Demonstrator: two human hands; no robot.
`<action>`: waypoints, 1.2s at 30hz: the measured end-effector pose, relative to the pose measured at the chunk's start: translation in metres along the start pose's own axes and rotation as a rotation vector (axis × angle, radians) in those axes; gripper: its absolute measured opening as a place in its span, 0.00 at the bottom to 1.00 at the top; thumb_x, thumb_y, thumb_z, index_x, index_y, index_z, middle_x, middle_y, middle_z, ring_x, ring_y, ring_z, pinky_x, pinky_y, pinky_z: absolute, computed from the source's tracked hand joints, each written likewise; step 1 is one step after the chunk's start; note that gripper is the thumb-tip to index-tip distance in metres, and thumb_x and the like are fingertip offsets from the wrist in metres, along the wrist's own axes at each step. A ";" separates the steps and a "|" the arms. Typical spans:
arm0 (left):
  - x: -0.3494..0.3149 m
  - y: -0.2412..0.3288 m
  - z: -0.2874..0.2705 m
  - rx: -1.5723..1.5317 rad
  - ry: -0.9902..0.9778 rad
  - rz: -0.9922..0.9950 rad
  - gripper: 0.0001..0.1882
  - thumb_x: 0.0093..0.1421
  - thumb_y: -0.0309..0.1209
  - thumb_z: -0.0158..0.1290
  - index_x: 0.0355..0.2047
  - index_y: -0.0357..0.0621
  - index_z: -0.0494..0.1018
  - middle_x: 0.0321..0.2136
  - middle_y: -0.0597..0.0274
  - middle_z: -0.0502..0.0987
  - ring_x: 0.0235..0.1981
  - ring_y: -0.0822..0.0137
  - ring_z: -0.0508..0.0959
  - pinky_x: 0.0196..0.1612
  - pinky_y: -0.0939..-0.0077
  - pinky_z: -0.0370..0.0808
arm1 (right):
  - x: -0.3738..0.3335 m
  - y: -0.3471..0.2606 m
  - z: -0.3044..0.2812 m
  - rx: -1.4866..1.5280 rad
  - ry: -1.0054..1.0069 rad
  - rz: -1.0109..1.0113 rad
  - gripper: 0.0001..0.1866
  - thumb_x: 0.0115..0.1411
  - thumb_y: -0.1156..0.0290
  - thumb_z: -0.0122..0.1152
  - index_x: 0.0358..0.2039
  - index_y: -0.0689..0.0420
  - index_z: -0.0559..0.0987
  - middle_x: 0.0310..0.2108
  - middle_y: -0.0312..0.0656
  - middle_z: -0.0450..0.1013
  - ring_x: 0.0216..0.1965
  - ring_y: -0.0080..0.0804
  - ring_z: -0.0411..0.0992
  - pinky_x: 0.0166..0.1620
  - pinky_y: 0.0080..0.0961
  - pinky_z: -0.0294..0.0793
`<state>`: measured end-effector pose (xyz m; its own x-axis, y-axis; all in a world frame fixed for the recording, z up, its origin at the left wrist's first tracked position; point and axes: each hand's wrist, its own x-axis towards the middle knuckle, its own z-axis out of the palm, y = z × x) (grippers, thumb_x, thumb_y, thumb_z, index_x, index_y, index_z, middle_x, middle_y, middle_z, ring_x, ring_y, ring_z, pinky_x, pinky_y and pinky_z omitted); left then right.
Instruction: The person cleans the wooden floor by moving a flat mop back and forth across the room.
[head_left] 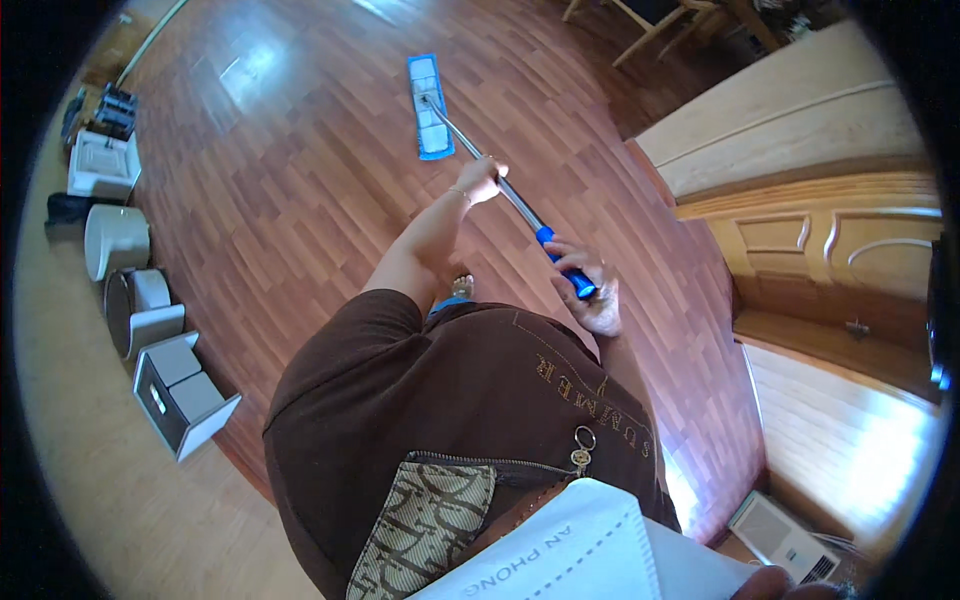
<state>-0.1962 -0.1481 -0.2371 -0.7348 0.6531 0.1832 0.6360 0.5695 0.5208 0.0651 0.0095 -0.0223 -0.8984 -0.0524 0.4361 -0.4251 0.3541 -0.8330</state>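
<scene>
A flat mop with a blue-edged, white-backed head (431,110) lies on the wooden floor ahead of me. Its metal pole (521,208) slants back toward my body and ends in a blue grip (573,275). Partway down the pole, my left hand (482,180) is closed around the bare metal. My right hand (596,290) is wrapped about the blue grip at the near end, with the grip's tip showing beside the palm. The pad's underside is hidden against the floor.
Along the left wall stand a grey-and-white box unit (182,395), a round-fronted dark unit (130,312) and a white rounded one (117,243). On the right are a wooden panelled door (800,245) and its frame. A chair (650,25) stands at the far right; a white appliance (783,538) sits lower right.
</scene>
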 end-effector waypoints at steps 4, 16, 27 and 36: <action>-0.038 -0.017 -0.018 -0.039 0.199 -0.041 0.13 0.48 0.33 0.59 0.17 0.43 0.65 0.20 0.56 0.70 0.27 0.52 0.73 0.29 0.62 0.69 | 0.010 0.016 0.020 -0.011 -0.092 0.037 0.13 0.49 0.74 0.66 0.37 0.56 0.77 0.46 0.45 0.76 0.52 0.46 0.71 0.55 0.41 0.66; -0.130 -0.016 -0.052 0.011 0.315 -0.292 0.06 0.49 0.30 0.57 0.22 0.44 0.71 0.22 0.53 0.73 0.30 0.49 0.76 0.31 0.59 0.72 | 0.032 0.008 0.031 0.073 -0.368 0.018 0.04 0.48 0.72 0.61 0.27 0.55 0.78 0.38 0.40 0.78 0.51 0.40 0.73 0.57 0.43 0.60; -0.218 0.051 -0.045 0.105 0.285 -0.403 0.11 0.54 0.36 0.55 0.20 0.46 0.69 0.18 0.54 0.73 0.25 0.50 0.76 0.27 0.56 0.71 | 0.031 -0.037 -0.008 0.281 -0.527 0.164 0.05 0.49 0.76 0.60 0.28 0.60 0.79 0.37 0.44 0.79 0.49 0.43 0.74 0.55 0.41 0.68; -0.130 0.131 -0.038 -0.062 0.284 -0.167 0.10 0.52 0.35 0.57 0.21 0.47 0.69 0.17 0.56 0.72 0.23 0.52 0.75 0.26 0.60 0.70 | 0.014 -0.095 -0.089 0.045 -0.331 0.046 0.05 0.42 0.74 0.59 0.22 0.60 0.77 0.31 0.49 0.79 0.44 0.51 0.77 0.47 0.40 0.73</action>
<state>-0.0259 -0.1774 -0.1614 -0.8694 0.3834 0.3116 0.4923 0.6200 0.6109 0.1025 0.0576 0.0934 -0.9007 -0.3405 0.2698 -0.3813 0.3220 -0.8666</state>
